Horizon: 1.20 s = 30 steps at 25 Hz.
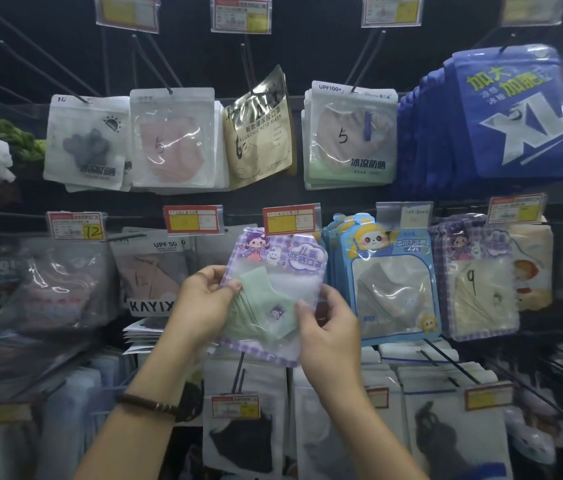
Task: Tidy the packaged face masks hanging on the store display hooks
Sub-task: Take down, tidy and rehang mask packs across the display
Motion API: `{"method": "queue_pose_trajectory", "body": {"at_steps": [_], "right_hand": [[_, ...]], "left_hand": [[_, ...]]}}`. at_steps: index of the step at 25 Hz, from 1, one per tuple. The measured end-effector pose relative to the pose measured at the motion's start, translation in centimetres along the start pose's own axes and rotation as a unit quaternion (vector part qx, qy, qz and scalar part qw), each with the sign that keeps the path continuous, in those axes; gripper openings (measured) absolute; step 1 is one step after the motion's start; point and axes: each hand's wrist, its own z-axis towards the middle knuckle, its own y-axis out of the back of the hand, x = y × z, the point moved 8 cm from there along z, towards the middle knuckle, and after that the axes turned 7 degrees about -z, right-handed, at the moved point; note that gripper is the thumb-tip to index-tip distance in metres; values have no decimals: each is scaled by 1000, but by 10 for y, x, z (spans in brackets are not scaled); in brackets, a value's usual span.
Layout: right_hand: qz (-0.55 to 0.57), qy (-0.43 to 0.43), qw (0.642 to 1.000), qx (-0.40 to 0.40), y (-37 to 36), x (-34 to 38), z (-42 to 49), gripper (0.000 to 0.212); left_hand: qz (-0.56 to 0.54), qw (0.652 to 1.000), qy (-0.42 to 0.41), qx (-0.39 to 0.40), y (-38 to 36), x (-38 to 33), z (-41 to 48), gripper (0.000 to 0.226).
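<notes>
A dark display wall carries black hooks in rows, hung with packaged masks under red-and-yellow price tags. In the middle row, the left hand and the right hand pinch the side edges of a purple mask pack — its top just under a tag.

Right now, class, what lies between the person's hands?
A purple-checked plastic pack holding a green mask, gripped by the left hand and right hand, in the head view.
</notes>
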Motion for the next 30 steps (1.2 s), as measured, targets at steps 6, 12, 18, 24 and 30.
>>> {"method": "queue_pose_trajectory", "body": {"at_steps": [6,12,18,24,30], "right_hand": [[71,43,995,-51,43,26,-19,40],[52,64,994,-68,76,34,-23,42],[-3,9,997,-71,155,-4,-22,58],[18,8,992,-121,249,-17,2,54],[19,9,992,-126,299,-33,39,50]], "left_hand": [[-118,992,-11,47,-11,3,-49,17],[-212,975,-59,14,-28,9,-71,21],[-156,983,-99,-21,-94,36,-84,18],[-95,988,-112,51,-190,31,-108,27],[-38,991,-123,49,-249,27,-115,33]]}}
